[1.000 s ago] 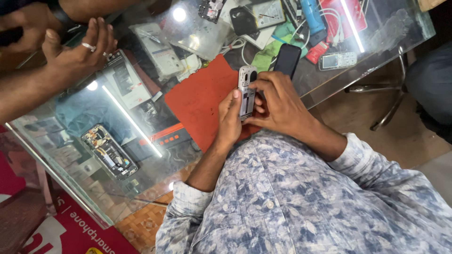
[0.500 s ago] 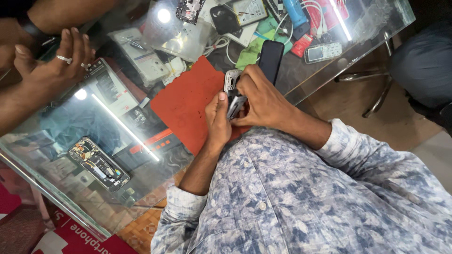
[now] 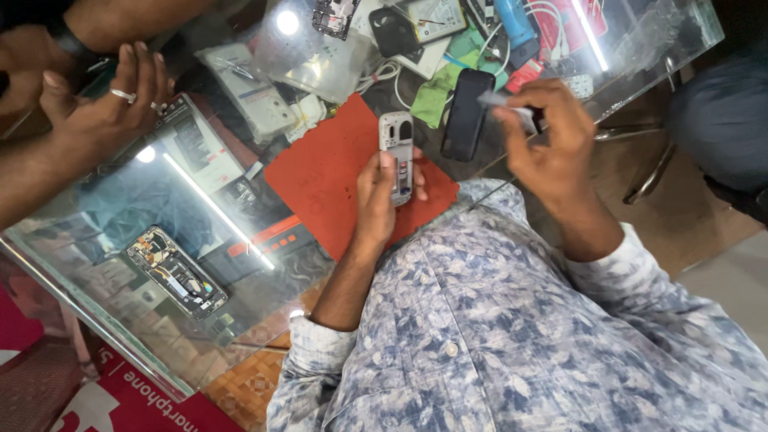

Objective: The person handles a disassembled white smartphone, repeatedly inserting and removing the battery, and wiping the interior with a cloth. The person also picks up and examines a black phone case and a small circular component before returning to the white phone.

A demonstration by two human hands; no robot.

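Left hand: closed around a slim grey opened phone body with bare inner frame, thumb laid along its face, held upright over the near edge of the mat.
Right hand: raised above the desk edge, fingertips pinched shut on a small pale grey flat part; exact kind of part too blurred to tell.
Gap between hands: well apart, the pinched part clear of the phone body.
Mat: flat orange-red rubber work mat, lying on the glass under the left hand, bare apart from the phone body above it.
Beside the mat: black glossy smartphone lying face up, just right of the phone body, between the two hands.
Behind that: crumpled green cloth, white cables, blue cylindrical tool, loose circuit board.
Desk: glass-topped counter, acting as a display case; beneath the glass, an opened smartphone with exposed innards and boxed goods, reflections of strip lights across the pane.
Clear tray: shallow transparent plastic tray on the glass at the far side; contents too washed out by glare to tell.
Other person: a ringed hand resting on the glass at far left, well apart from the mat.
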